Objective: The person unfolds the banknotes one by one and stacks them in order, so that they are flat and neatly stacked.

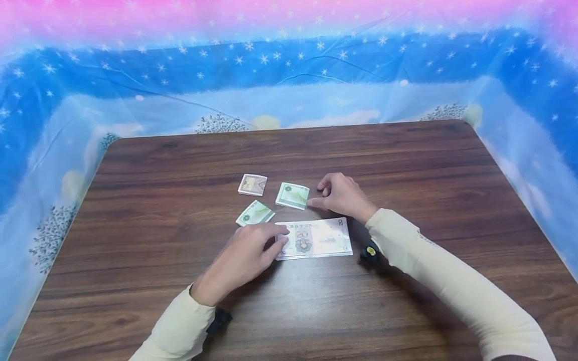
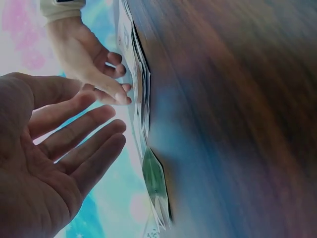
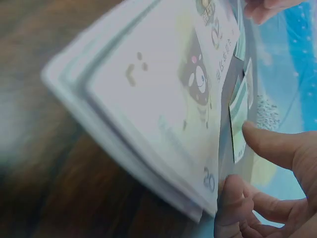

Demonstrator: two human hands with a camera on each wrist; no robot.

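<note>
A stack of paper banknotes [image 1: 326, 239], the top one marked 20, lies flat on the wooden table. Over its left end reaches my left hand [image 1: 244, 253]; in the left wrist view its fingers [image 2: 101, 144] are spread and relaxed, holding nothing. Beyond the stack is a folded green banknote [image 1: 292, 195]. My right hand [image 1: 345, 195] is just right of this note, thumb tip at its edge and other fingers loosely bent. Another folded green banknote [image 1: 255, 213] lies left of it, close to the left hand's knuckles.
A folded brownish banknote [image 1: 253, 184] lies farther back on the left. The dark wood-grain table [image 1: 158, 200] has rounded far corners. Behind and around it hangs a blue and pink patterned cloth [image 1: 280, 65].
</note>
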